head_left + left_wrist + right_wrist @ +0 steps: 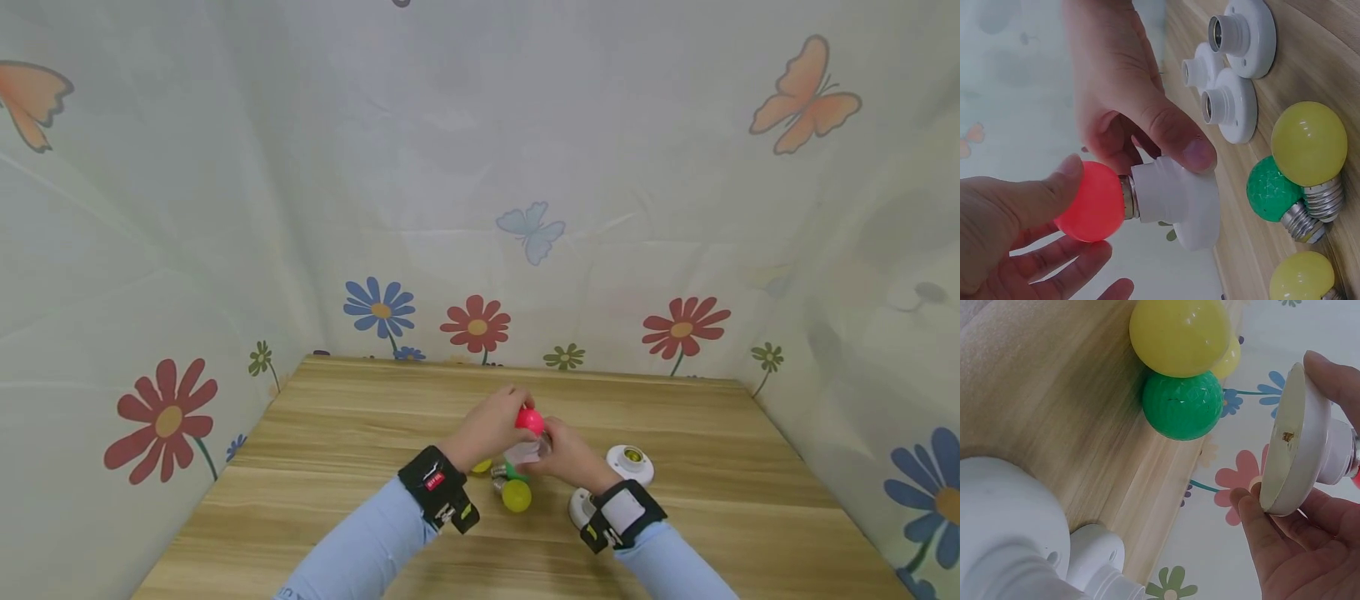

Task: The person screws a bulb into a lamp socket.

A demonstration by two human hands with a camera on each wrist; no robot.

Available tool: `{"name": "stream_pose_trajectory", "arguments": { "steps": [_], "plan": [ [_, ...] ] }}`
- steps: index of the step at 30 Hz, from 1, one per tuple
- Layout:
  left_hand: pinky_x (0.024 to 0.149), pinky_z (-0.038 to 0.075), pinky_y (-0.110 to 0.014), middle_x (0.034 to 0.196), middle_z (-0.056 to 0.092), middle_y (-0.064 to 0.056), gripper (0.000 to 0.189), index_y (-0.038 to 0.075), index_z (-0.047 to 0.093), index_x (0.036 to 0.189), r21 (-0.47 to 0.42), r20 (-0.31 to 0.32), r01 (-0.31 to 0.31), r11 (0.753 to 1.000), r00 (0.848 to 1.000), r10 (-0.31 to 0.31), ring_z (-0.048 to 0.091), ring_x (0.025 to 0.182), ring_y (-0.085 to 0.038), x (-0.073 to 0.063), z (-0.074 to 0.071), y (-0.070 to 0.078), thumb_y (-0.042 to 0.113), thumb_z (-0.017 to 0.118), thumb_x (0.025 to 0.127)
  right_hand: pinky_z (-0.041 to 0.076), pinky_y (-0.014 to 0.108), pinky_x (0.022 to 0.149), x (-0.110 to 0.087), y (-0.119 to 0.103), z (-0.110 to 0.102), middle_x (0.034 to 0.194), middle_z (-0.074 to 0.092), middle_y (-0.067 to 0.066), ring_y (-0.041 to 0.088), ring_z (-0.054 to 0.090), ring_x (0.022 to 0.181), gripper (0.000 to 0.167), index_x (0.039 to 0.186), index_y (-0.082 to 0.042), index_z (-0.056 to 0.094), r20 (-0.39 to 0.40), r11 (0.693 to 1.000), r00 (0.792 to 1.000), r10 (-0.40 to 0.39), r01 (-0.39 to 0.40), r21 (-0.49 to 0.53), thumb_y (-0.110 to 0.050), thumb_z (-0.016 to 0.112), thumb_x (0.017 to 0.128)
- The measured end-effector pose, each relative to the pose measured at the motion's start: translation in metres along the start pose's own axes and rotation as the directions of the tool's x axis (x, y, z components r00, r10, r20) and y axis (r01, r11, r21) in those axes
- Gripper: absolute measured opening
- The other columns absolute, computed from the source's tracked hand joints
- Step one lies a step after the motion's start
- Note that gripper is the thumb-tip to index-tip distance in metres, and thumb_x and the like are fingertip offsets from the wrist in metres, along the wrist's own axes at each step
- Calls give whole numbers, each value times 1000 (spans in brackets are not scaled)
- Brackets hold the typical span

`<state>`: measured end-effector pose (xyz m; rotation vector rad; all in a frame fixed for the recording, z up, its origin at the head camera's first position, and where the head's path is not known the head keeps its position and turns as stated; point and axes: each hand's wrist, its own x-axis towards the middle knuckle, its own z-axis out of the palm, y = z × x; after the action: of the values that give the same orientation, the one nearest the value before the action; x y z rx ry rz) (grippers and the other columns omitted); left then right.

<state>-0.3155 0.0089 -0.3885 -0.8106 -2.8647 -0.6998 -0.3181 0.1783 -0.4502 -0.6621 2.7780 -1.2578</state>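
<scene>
My left hand pinches a red light bulb between thumb and fingers. A white lamp holder with a round base is gripped by my right hand. The bulb's metal screw base sits at the holder's mouth, partly inside it, and both are raised off the table. In the right wrist view the hollow underside of the lamp holder faces the camera, while my right fingers and thumb hold its rim.
On the wooden table, below my hands, lie a green bulb and two yellow bulbs, one nearer and one farther along. Several white lamp holders stand to the right. A flowered curtain surrounds the table.
</scene>
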Motion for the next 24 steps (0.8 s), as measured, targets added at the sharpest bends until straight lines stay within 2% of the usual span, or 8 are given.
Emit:
{"name": "stream_pose_trajectory", "arguments": {
  "steps": [7, 10, 13, 15, 20, 24],
  "plan": [
    [89, 54, -27, 117, 61, -5, 47, 10, 58, 126, -56, 39, 2, 998, 999, 0, 59, 102, -17, 1, -2, -1, 20, 77, 84, 49, 48, 98, 0, 2, 1, 115, 65, 2, 19, 61, 103, 61, 126, -14, 59, 4, 1000, 1000, 0, 0, -16, -29, 85, 73],
    [92, 52, -29, 124, 62, -5, 49, 11, 58, 130, -53, 39, -40, 998, 998, 43, 60, 108, -18, 0, -3, -2, 20, 75, 85, 50, 46, 97, -1, 2, 1, 116, 65, 2, 19, 61, 104, 62, 127, -13, 58, 1, 1000, 1000, 4, -4, -27, -29, 85, 73],
    [93, 52, -28, 126, 64, -4, 46, 13, 60, 129, -6, 36, -97, 995, 995, 98, 60, 109, -17, -1, -5, -2, 20, 74, 86, 50, 45, 97, -2, 0, 0, 117, 64, 3, 19, 61, 104, 64, 128, -12, 56, -1, 999, 1000, 9, -9, -36, -30, 85, 73],
    [90, 53, -26, 121, 65, -3, 42, 12, 61, 126, 14, 34, -96, 995, 995, 96, 61, 103, -15, -1, -5, -1, 23, 73, 87, 50, 45, 96, -3, -1, 0, 118, 64, 2, 19, 61, 105, 64, 128, -12, 56, 2, 999, 1000, 5, -5, -36, -29, 84, 74],
    [72, 53, -18, 102, 64, -2, 44, 10, 61, 117, 48, 3, -33, 998, 999, 32, 58, 82, -10, -2, -3, 0, 38, 73, 85, 51, 45, 95, -3, -3, -1, 115, 65, 2, 17, 61, 102, 61, 126, -12, 58, 8, 1000, 1000, -11, 11, -29, -29, 85, 74],
    [66, 50, -15, 94, 61, 1, 47, 10, 61, 112, 107, -35, -46, 993, 998, 50, 55, 76, -8, 0, 1, 0, 46, 72, 83, 54, 38, 85, -2, -3, 0, 110, 65, 2, 16, 60, 94, 61, 125, -11, 59, 2, 999, 1000, -18, 18, -41, -29, 85, 73]
  ]
}}
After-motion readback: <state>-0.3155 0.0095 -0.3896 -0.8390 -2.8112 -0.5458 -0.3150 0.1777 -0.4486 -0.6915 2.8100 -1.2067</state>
